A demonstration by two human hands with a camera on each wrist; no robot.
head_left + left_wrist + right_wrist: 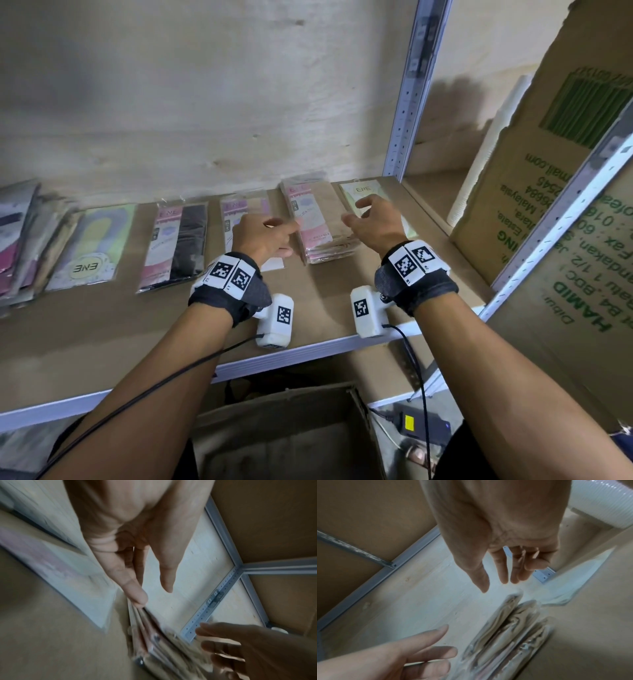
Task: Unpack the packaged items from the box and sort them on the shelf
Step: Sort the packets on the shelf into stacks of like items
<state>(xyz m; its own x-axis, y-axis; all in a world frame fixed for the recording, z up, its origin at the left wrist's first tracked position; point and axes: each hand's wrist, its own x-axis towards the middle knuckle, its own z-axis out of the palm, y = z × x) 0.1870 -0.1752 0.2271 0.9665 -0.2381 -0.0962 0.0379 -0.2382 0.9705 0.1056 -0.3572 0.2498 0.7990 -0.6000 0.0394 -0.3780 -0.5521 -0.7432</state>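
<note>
A stack of clear-wrapped pink and beige packs point(318, 222) lies on the brown shelf board point(171, 325), between my two hands. My left hand point(287, 240) is at the stack's left side with straight fingers, and in the left wrist view a fingertip point(139, 599) touches the stack's point(154, 642) edge. My right hand point(354, 212) hovers just right of the stack with relaxed, spread fingers point(505, 580) and holds nothing. It is above a pale green pack point(363, 192). The open cardboard box point(291, 428) sits below the shelf.
More packs lie in a row to the left: a pink one point(239, 209), a black one point(178, 240), a green one point(90, 243) and a pile point(20, 233). A perforated metal post point(411, 102) and a large printed carton point(548, 205) stand at the right.
</note>
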